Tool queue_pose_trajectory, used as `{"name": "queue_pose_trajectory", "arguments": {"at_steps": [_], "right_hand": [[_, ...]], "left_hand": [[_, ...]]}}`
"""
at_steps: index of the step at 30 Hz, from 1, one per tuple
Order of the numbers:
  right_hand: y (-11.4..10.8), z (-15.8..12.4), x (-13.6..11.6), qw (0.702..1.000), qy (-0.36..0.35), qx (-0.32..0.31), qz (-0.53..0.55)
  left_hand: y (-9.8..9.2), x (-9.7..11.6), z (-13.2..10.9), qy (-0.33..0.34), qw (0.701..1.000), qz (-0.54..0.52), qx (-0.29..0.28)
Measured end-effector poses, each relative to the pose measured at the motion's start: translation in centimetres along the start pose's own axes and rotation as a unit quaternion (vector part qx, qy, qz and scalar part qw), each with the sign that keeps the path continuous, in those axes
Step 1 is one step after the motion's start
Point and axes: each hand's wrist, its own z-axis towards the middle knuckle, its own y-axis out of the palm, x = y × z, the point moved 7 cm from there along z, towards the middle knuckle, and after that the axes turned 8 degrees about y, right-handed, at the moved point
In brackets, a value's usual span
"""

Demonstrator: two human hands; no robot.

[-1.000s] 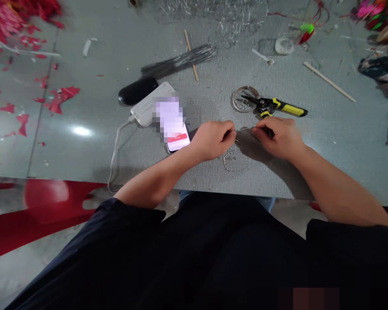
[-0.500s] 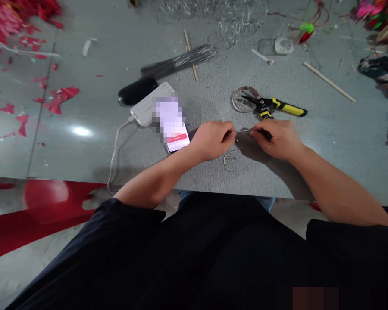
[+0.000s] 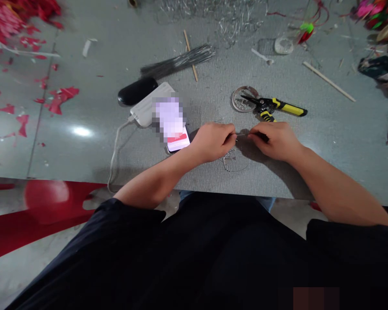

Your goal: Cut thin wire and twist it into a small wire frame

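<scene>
My left hand (image 3: 213,140) and my right hand (image 3: 273,138) are both pinched on the ends of a thin silver wire (image 3: 242,134) held just above the grey table (image 3: 207,103). The hands are a short gap apart. Under them lies a loose wire loop (image 3: 235,162). Yellow-handled pliers (image 3: 274,106) rest just beyond my right hand, their jaws over a tape roll (image 3: 241,98). A phone (image 3: 173,125) lies beside my left hand.
A white power bank (image 3: 148,104) with a cable and a black case (image 3: 137,90) sit left of the phone. Further back lie a wire bundle (image 3: 177,62), wooden sticks (image 3: 328,81), and wire scraps. Red paper scraps (image 3: 60,97) lie at the left.
My right hand has slid a little left and nearer along the wire, narrowing the gap to my left hand. The left hand has stayed put.
</scene>
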Motion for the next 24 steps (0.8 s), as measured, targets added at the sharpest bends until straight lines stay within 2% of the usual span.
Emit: {"name": "queue_pose_trajectory", "arguments": {"at_steps": [15,24], "right_hand": [[0.38,-0.06,-0.12,1.000,-0.003,-0.013,-0.025],[0.13,-0.10,-0.62,0.997,-0.037,-0.036,-0.061]], "left_hand": [[0.26,0.01,-0.13,0.014,1.000,0.015,0.001],[0.18,0.42,0.05,0.011,0.999,0.033,-0.016]]}}
